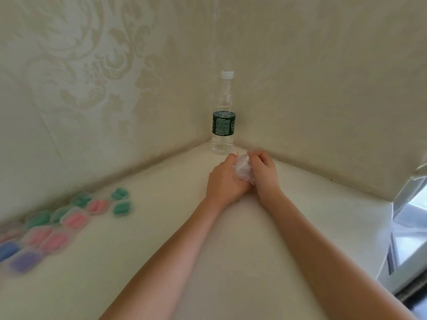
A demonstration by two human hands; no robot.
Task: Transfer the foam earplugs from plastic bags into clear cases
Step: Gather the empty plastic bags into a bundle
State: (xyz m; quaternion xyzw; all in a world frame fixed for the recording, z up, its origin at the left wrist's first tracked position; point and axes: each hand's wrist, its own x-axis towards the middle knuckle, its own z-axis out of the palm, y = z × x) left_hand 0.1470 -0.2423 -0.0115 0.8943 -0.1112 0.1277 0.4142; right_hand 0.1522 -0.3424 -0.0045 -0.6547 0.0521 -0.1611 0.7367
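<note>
two bare forearms reach forward over the pale desk (pixel 161 262) toward the corner where the patterned walls (pixel 92 77) meet. the left hand (pixel 225 180) and the right hand (pixel 264 174) are pressed close together, fingers curled inward, both gripping a crumpled bundle of clear plastic bags (pixel 242 169) between them. thin red lines show at the top and lower edge of the bundle. whether any earplugs are inside the bags cannot be told, since the plastic is scrunched and mostly covered by the fingers.

just beyond the hands, in the corner, a water bottle (pixel 223 116) stands upright with a white cap and a dark green label; the label carries small white print, too small to read. the bottle is clear, with water showing in the lower part.

well apart from the hands, on the left of the desk along the wall, lies a group of clear cases (pixel 76 220), blurred in this view. each holds coloured foam earplugs: green ones (pixel 120 194) farthest along, pink ones (pixel 56 241) in the middle, blue and purple ones (pixel 22 262) nearest the left edge. the cases lie close together, some touching. at the right edge a window frame (pixel 406 227) shows.
</note>
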